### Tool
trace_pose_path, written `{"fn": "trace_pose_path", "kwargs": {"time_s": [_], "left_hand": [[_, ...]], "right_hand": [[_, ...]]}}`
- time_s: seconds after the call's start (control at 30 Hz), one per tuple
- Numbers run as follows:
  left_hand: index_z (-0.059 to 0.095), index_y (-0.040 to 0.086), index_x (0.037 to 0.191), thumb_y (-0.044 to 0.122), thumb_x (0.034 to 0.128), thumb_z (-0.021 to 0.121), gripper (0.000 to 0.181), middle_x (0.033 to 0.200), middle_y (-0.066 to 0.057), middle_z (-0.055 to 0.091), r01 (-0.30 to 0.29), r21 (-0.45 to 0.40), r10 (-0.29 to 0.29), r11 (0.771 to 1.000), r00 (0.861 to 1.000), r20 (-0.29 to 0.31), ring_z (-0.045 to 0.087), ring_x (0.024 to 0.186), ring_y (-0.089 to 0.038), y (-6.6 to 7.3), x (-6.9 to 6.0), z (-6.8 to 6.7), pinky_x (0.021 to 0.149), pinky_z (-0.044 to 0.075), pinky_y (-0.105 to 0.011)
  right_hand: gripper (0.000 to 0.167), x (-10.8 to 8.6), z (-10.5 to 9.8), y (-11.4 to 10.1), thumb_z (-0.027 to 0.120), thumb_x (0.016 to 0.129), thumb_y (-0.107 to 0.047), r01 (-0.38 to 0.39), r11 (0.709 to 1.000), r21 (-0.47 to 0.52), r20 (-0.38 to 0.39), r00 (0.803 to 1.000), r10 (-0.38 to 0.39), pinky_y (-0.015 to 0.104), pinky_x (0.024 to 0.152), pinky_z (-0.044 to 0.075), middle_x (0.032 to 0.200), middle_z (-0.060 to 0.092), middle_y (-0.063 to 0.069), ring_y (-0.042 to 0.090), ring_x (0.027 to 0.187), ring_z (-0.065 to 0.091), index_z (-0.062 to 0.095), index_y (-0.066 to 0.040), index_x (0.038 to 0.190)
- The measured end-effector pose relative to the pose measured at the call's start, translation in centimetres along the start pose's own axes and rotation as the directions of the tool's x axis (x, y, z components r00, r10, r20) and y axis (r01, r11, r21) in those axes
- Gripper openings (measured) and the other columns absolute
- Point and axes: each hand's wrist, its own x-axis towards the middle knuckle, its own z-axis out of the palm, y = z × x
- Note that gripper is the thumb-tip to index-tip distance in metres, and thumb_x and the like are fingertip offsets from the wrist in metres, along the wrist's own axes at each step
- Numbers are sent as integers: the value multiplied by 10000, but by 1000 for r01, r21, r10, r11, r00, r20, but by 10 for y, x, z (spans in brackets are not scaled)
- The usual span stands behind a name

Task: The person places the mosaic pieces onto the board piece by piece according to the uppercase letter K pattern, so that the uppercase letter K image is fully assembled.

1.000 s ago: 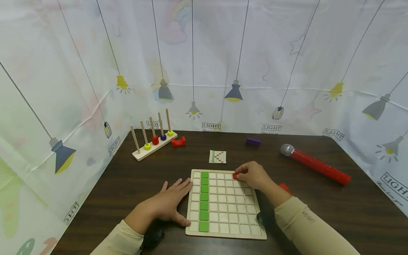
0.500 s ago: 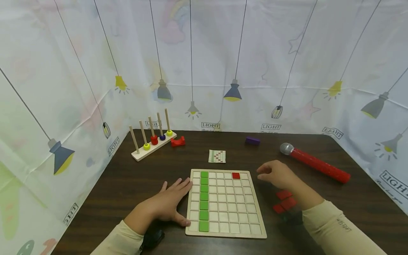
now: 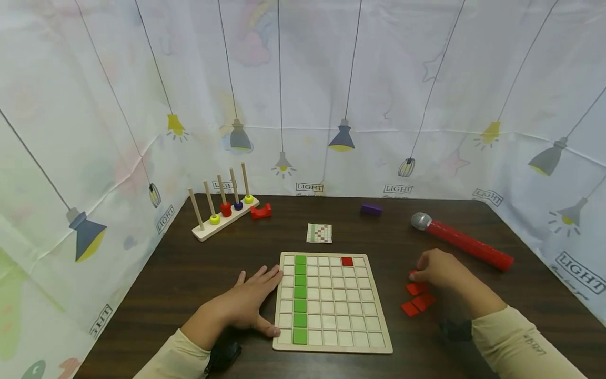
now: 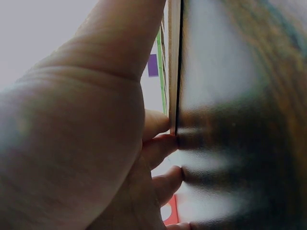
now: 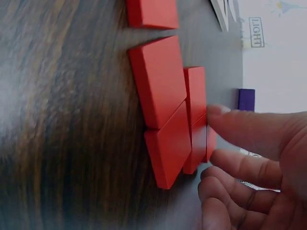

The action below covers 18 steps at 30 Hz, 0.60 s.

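A wooden grid board lies on the table, with a column of green tiles near its left side and one red tile in its top row. Fingers spread, my left hand rests on the table, thumb and fingertips against the board's left edge. In the left wrist view this hand hides most of the board. To the right of the board lie several loose red tiles. My right hand pinches the farthest of these between thumb and forefinger, seen closely as the right hand in its wrist view.
A small pattern card lies beyond the board. Farther back are a peg stand with coloured rings, a red notched block and a purple block. A red microphone-shaped tube lies at the right.
The right hand has left the red tile in the board's top row and moved right to the loose red tiles. The left hand keeps its place at the board's edge.
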Motion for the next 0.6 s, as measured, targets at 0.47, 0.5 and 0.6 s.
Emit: {"fn": "trace_pose_path", "kwargs": {"time_s": [0.47,0.5,0.6], "left_hand": [[178,126,1649,660,725,822,1246,1703,-60,95,3,1,-3,1000,1000,6,51,1546,-333,-2,2,1,1132,4,-706],[177,125,1649,660,726,822,1247,1702,-62,95,2,2,-2,1000,1000,6,50,1546,-334,-2,2,1,1132,3,-707],[179,125,1649,659,726,823,1246,1702,-65,99,-1,4,0,1000,1000,4,52,1546,-336,-4,2,2,1131,4,-709]], "right_hand": [[164,5,8,-1,787,845,-148,24,992,122,-108,994,-10,375,623,440,805,645,17,210,716,561,682,-49,924],[147,6,9,-4,771,864,-137,32,988,151,-117,993,-14,373,630,452,822,662,21,208,727,575,696,-42,947],[145,10,14,-18,742,903,-100,36,958,285,-118,993,-2,369,659,518,866,694,54,215,764,627,713,-5,1009]]}}
